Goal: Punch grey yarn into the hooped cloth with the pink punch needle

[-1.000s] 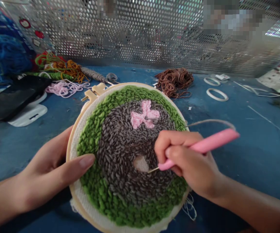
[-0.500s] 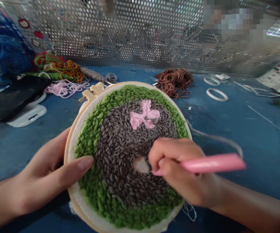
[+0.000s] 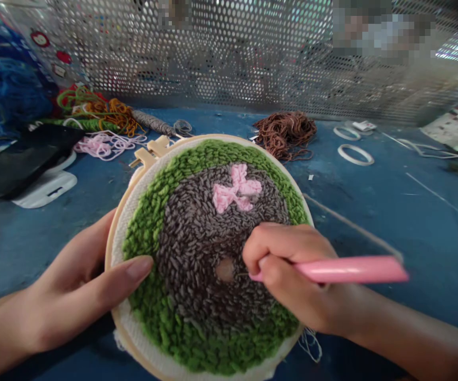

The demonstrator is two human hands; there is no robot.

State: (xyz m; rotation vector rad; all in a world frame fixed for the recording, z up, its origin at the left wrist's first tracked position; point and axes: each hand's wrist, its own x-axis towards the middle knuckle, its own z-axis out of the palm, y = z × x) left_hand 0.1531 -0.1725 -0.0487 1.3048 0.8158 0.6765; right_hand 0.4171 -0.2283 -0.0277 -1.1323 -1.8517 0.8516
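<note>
My left hand (image 3: 90, 280) grips the left rim of a round embroidery hoop (image 3: 115, 248), thumb on the front and fingers hidden behind. Green yarn loops (image 3: 144, 227) ring a dark grey yarn centre (image 3: 189, 238), with a pink bow-like shape (image 3: 237, 188) near the top. A small bare patch of cloth (image 3: 225, 269) shows amid the grey. Closed around a pink punch needle (image 3: 351, 269), my right hand (image 3: 296, 270) rests over the hoop's right half. The needle's tip points left at the bare patch. Grey yarn (image 3: 351, 222) runs from the tool's back end to behind the hoop.
Behind the hoop lie a brown yarn bundle (image 3: 286, 132), pink yarn (image 3: 102, 145), orange yarn (image 3: 121, 116) and blue yarn (image 3: 10, 95). A black phone (image 3: 26, 159) is at left, white rings (image 3: 355, 154) at right. A perforated metal panel (image 3: 229, 58) borders the blue table (image 3: 423, 233).
The punch needle's back end has shifted slightly right and down, and its trailing yarn is straighter. The bare patch looks smaller. My left hand keeps its hold on the hoop.
</note>
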